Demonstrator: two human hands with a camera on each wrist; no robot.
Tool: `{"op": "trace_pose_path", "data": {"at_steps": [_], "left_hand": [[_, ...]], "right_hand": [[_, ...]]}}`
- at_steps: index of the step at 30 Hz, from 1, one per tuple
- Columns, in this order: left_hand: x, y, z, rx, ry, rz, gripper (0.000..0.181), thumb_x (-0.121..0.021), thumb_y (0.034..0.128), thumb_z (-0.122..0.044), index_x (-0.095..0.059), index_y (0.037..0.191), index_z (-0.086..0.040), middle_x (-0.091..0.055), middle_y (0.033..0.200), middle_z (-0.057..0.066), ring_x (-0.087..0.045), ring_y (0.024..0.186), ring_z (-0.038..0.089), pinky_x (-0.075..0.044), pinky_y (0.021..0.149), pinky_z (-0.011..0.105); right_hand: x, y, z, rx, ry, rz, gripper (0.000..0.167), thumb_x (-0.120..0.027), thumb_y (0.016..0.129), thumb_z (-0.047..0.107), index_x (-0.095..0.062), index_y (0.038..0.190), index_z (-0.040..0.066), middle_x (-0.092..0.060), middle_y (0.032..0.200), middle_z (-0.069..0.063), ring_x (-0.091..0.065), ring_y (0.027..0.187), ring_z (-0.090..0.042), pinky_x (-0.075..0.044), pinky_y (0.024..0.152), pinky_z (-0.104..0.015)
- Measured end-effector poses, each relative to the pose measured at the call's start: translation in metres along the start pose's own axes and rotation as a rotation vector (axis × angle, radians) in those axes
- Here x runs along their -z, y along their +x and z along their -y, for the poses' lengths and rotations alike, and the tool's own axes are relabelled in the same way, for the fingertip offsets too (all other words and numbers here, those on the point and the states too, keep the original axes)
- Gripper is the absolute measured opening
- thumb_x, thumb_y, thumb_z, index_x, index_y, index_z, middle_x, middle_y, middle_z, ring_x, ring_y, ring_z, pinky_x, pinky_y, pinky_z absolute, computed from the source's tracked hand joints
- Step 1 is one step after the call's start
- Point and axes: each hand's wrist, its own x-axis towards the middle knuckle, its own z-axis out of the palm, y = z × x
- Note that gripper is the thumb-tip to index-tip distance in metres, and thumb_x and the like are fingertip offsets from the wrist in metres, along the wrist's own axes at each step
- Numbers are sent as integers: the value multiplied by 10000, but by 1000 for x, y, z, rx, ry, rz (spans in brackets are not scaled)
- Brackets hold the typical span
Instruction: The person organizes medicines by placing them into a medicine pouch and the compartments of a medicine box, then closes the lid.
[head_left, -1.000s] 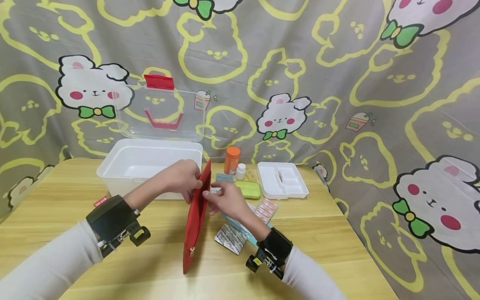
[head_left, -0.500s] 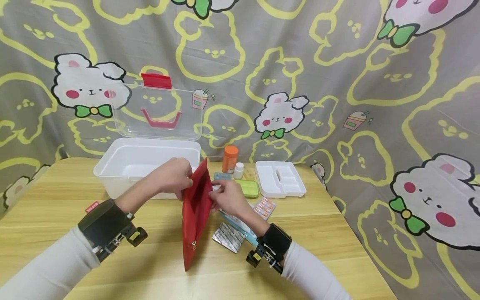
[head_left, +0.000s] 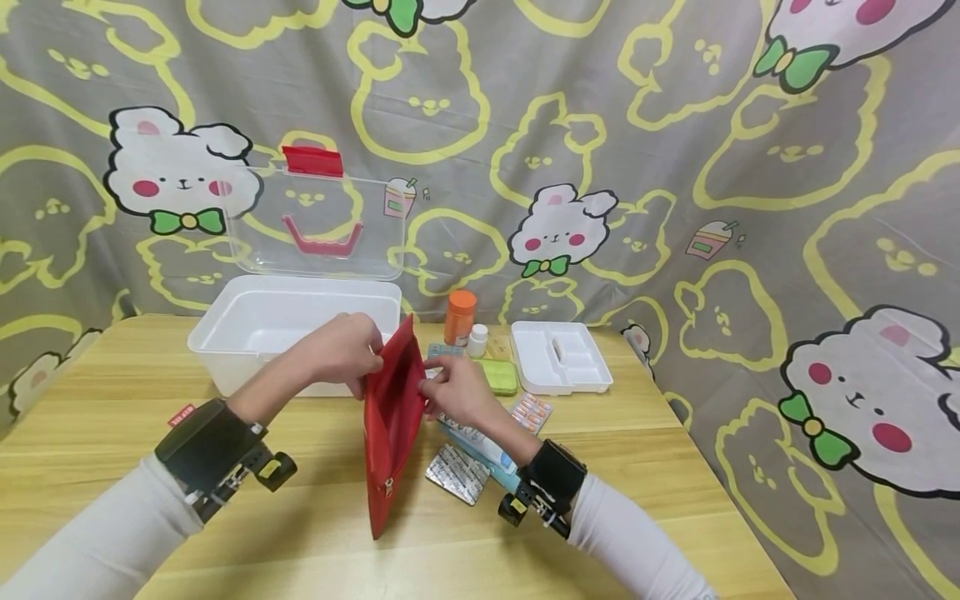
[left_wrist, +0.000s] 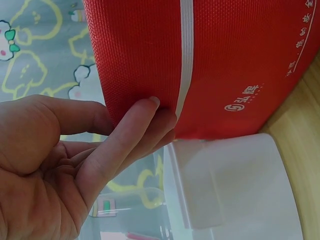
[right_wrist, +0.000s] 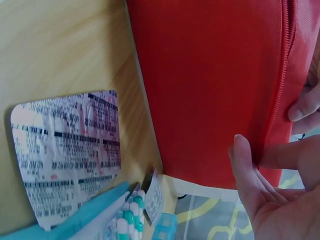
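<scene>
While the red pouch (head_left: 393, 421) is held on edge at centre frame, mouth parted, the left hand (head_left: 343, 350) pinches its left upper edge, the right hand (head_left: 461, 392) its right | silver blister pack (head_left: 457, 475): flat on table (head_left: 615, 517), lower centre | capsule pack (head_left: 532, 412): right of centre | white box (head_left: 225, 367): lid raised, left of centre | white tray (head_left: 534, 358): right of centre | orange bottle (head_left: 460, 321): upright, centre | patterned curtain (head_left: 450, 92): background

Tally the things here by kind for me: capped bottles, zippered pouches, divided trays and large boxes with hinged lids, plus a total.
Capped bottles: 2 (orange cylindrical bottle, small white plastic bottle)
Zippered pouches: 1 (flat red fabric pouch)
Divided trays: 1 (white plastic tray)
Large lidded boxes: 1 (whitish rectangular plastic box)
Total: 5
</scene>
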Motion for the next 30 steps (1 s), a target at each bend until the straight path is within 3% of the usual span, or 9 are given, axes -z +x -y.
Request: {"op": "trace_pose_path", "data": {"at_steps": [4,9,14,17,24,26,30], "left_hand": [[0,0,-1,8,-3,10,189,-568,936,9,-728,991,93,-733,777,134,-731,586,174,-615,598,295],[0,1,-2,15,-2,26,173,-588,958,-18,-719,1006,84,-733,801,136,-729,595,163,-617,607,293],[-1,2,-3,18,-5,34,173,-581,964,-21,-711,1010,82,-732,802,133,-730,593,163,-617,610,291],[-1,2,-4,18,-4,35,173,-578,963,-23,-710,1002,81,-731,792,130,-731,587,165,-616,611,290],[0,1,-5,14,1,29,174,-571,960,-23,-708,987,80,-726,769,123,-724,570,159,-613,600,287],[-1,2,-5,13,1,28,172,-573,961,-27,-708,988,76,-725,770,123,-723,567,158,-612,598,286],[-2,4,-5,26,-2,32,169,-583,965,-37,-711,998,68,-722,779,124,-722,572,156,-613,607,285]], "right_hand": [[8,-1,2,14,-105,6,357,-596,988,115,-613,1307,-43,-753,816,-178,-711,565,-224,-587,555,-299],[23,-1,-3,20,-292,-20,286,-593,988,139,-675,1219,-7,-743,813,-103,-665,591,-117,-508,526,-238],[33,-4,-18,29,-472,-39,225,-648,939,132,-727,1109,6,-753,930,-114,-687,738,-147,-524,587,-241],[35,-8,-25,-16,-527,-13,226,-693,916,143,-727,1091,3,-747,940,-119,-690,775,-169,-537,604,-251],[32,-14,-46,-119,-645,56,425,-779,881,273,-695,1189,-7,-740,1092,-159,-663,794,-167,-538,669,-272],[31,-17,-51,-153,-657,78,399,-783,879,298,-698,1119,-9,-738,1032,-160,-619,708,-144,-500,600,-259],[30,-23,-57,-176,-672,84,308,-782,881,319,-650,908,42,-619,744,-55,-504,574,-117,-392,487,-239]]}}
